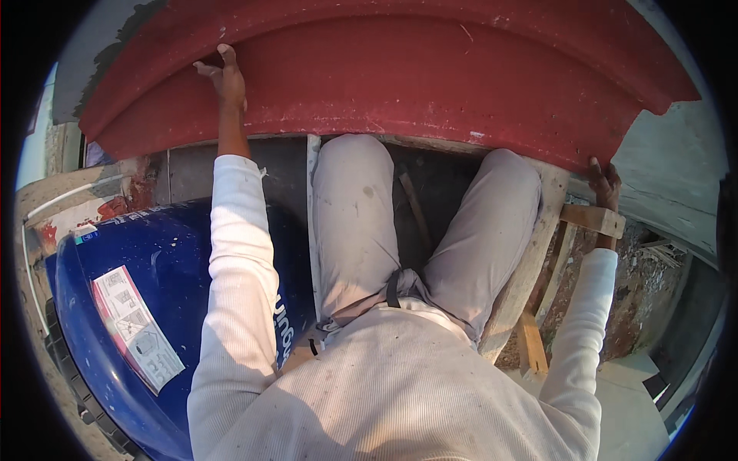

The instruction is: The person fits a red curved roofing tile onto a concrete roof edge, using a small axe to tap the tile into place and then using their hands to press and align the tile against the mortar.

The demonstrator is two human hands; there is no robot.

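- One red ledge (pixel 438 81) lies straight ahead.
- Left hand (pixel 226 81): fingers spread against it, gripping nothing visible.
- Right hand (pixel 605 184): partly curled at its near right corner; grip unclear.
- Ledge looks stiff, probably heavy; edges suit holding.

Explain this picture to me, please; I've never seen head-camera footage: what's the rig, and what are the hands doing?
There's no machine here, only a person. This one view looks down from a wide fisheye camera on their head, so straight edges bend. The left hand touches a red surface, fingers spread; the right hand is at its lower right edge, though whether it grips is unclear. Pale flecks dot the red. A large blue container with a label sits left, and a wooden plank runs beside the right leg.
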